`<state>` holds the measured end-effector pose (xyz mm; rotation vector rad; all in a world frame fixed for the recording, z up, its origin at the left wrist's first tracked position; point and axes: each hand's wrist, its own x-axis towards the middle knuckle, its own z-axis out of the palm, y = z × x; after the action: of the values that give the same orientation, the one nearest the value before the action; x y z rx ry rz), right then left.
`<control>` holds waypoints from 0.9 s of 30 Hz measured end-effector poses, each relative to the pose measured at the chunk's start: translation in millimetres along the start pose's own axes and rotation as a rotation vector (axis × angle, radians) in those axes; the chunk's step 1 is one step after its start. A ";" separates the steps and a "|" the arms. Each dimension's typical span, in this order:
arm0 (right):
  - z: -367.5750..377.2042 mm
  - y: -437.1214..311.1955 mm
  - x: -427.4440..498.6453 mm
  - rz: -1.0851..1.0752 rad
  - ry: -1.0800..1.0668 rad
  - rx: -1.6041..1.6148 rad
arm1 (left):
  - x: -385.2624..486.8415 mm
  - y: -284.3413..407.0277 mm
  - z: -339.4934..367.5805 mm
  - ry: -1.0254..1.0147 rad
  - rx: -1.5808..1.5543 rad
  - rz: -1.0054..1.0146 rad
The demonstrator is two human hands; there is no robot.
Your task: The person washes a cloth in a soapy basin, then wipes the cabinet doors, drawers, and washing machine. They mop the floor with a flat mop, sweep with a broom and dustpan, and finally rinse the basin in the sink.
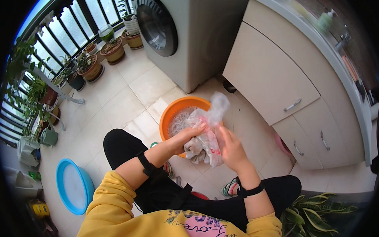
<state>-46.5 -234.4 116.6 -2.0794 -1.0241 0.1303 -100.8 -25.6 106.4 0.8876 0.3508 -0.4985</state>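
Observation:
Over the near right rim of an orange basin (169,108), my left hand (187,138) grips a thin translucent plastic bag (219,108) bearing red print. Its thumb presses on top of the bunched film. A greyish-white wet cloth (194,148) hangs below that thumb, bundled with the bag; whether it is inside or beside the film I cannot tell. My right hand (234,148) holds the bag's right side, its fingers partly hidden behind the film. Foamy water (180,121) shows in the basin, left of the bundle.
A blue basin (90,190) of whitish liquid stands on the tiles at left. Ahead is a front-loading washing machine (192,34); a cabinet (272,68) lines the right. Several potted plants (91,68) stand along the railing. A variegated snake plant (314,217) is at lower right.

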 end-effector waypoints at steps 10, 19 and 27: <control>14.8 -8.4 4.1 0.253 -0.290 0.879 | 3.6 -7.1 0.4 0.082 -0.139 0.011; -32.9 6.9 23.1 0.189 -0.269 0.474 | 47.8 0.8 5.4 0.277 -0.155 0.259; -20.6 4.3 58.6 -0.097 -0.159 -0.161 | 88.3 32.4 -6.2 0.435 -0.412 0.240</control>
<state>3.6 -207.2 141.5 -2.1858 -1.2658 0.1713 -10.2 -26.9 80.6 0.6172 0.7059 0.0010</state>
